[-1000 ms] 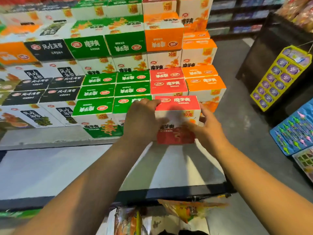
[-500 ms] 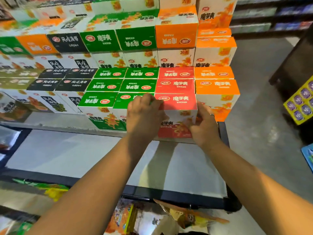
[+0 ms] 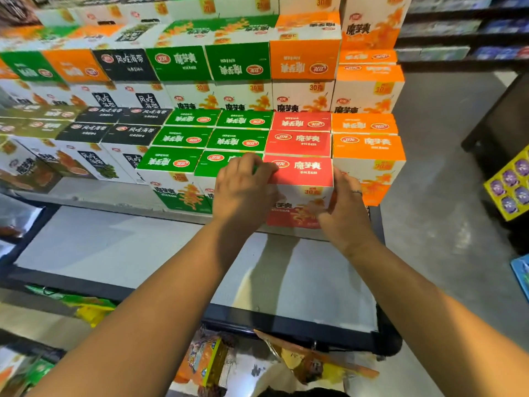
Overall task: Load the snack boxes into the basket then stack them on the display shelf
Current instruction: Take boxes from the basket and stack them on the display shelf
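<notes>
A red-topped snack box (image 3: 300, 179) stands at the front of the stacked boxes on the display shelf (image 3: 120, 247), between a green box (image 3: 213, 164) and an orange box (image 3: 369, 164). My left hand (image 3: 243, 190) grips its left side, fingers curled over the top edge. My right hand (image 3: 343, 204), with a ring on one finger, grips its right side and lower front corner. More red boxes (image 3: 299, 143) sit in a row behind it. No basket is in view.
Tiers of green, black, orange and red boxes (image 3: 183, 64) rise behind. The grey shelf surface stretches bare toward me, with a dark front rim (image 3: 286, 330). Snack bags (image 3: 206, 365) hang below the rim. A yellow card of purple items (image 3: 512, 184) hangs at right beside the floor aisle.
The red box has gone back and down against the row on the shelf, both hands still on it. My view has shifted left and closer.
</notes>
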`<state>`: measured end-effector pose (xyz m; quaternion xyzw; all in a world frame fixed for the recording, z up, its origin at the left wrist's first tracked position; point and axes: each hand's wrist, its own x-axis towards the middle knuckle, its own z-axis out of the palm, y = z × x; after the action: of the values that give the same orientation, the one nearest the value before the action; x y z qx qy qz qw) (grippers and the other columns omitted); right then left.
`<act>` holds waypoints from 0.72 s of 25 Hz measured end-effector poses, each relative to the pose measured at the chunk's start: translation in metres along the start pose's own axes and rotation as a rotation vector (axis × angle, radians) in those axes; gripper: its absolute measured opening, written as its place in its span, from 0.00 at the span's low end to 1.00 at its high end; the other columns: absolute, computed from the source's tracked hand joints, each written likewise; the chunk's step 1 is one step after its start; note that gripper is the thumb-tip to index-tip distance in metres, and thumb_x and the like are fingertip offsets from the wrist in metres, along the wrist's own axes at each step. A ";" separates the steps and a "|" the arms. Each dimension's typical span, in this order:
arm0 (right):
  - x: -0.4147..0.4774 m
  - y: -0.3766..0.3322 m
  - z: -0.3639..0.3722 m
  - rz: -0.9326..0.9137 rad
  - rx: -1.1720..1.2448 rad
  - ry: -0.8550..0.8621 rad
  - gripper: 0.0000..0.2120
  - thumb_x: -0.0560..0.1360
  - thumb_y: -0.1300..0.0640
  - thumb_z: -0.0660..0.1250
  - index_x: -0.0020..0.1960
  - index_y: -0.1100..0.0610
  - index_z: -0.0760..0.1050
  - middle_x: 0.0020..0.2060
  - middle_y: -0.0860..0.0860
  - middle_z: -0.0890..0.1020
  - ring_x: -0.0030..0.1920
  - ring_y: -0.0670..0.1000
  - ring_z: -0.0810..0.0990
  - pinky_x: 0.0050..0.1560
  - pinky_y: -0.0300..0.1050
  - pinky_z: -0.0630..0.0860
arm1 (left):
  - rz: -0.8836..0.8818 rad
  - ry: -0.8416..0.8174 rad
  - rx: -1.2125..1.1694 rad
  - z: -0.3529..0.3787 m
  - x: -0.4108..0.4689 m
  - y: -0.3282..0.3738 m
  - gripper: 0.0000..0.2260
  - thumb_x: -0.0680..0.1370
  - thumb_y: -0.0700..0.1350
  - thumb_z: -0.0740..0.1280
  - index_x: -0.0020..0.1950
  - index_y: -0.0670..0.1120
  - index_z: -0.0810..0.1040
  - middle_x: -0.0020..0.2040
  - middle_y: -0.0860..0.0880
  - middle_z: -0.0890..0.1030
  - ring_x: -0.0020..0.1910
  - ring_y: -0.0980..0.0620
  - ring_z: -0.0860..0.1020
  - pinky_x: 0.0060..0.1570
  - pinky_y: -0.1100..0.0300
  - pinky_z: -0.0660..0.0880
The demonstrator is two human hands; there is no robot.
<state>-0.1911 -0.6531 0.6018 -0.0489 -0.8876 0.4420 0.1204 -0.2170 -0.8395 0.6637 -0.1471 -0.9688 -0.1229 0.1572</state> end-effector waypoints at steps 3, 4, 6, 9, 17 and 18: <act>-0.009 -0.009 -0.009 -0.040 -0.117 0.029 0.42 0.70 0.54 0.77 0.77 0.54 0.58 0.68 0.56 0.69 0.67 0.55 0.71 0.60 0.52 0.76 | -0.009 -0.070 0.043 -0.004 0.000 -0.001 0.28 0.72 0.57 0.73 0.71 0.53 0.72 0.67 0.47 0.70 0.67 0.45 0.67 0.65 0.51 0.61; -0.013 -0.013 -0.012 -0.067 -0.184 0.055 0.44 0.69 0.53 0.78 0.77 0.55 0.58 0.69 0.57 0.68 0.67 0.56 0.70 0.62 0.54 0.75 | -0.012 -0.103 0.070 -0.006 -0.002 -0.001 0.31 0.72 0.58 0.73 0.73 0.54 0.69 0.70 0.47 0.68 0.70 0.45 0.65 0.68 0.52 0.60; -0.023 -0.028 -0.020 -0.080 -0.310 0.080 0.44 0.70 0.50 0.77 0.78 0.55 0.56 0.72 0.57 0.65 0.71 0.59 0.65 0.68 0.60 0.70 | 0.010 -0.105 0.079 -0.015 -0.012 -0.003 0.33 0.72 0.58 0.74 0.74 0.53 0.68 0.72 0.45 0.67 0.72 0.44 0.64 0.70 0.50 0.61; -0.041 -0.065 -0.025 -0.054 -0.531 0.032 0.42 0.72 0.43 0.72 0.78 0.48 0.53 0.77 0.54 0.56 0.76 0.60 0.52 0.76 0.63 0.52 | 0.052 -0.027 0.051 -0.034 -0.039 -0.022 0.34 0.70 0.57 0.76 0.72 0.47 0.70 0.70 0.40 0.70 0.70 0.40 0.67 0.69 0.45 0.64; -0.140 -0.179 0.069 -0.270 -0.649 -0.178 0.37 0.76 0.40 0.64 0.79 0.44 0.50 0.79 0.51 0.50 0.78 0.57 0.43 0.75 0.63 0.42 | -0.139 -0.055 0.181 -0.112 -0.185 -0.140 0.36 0.73 0.63 0.68 0.77 0.50 0.63 0.75 0.44 0.65 0.73 0.42 0.63 0.73 0.46 0.58; -0.155 -0.194 0.088 -0.300 -0.646 -0.218 0.37 0.77 0.40 0.63 0.79 0.44 0.49 0.79 0.51 0.50 0.78 0.57 0.43 0.75 0.62 0.41 | -0.183 -0.073 0.201 -0.125 -0.210 -0.159 0.36 0.74 0.64 0.66 0.78 0.51 0.60 0.76 0.45 0.63 0.74 0.43 0.61 0.74 0.47 0.56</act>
<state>-0.0606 -0.8684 0.6785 0.0936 -0.9862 0.1192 0.0669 -0.0448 -1.0739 0.6764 -0.0458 -0.9906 -0.0339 0.1240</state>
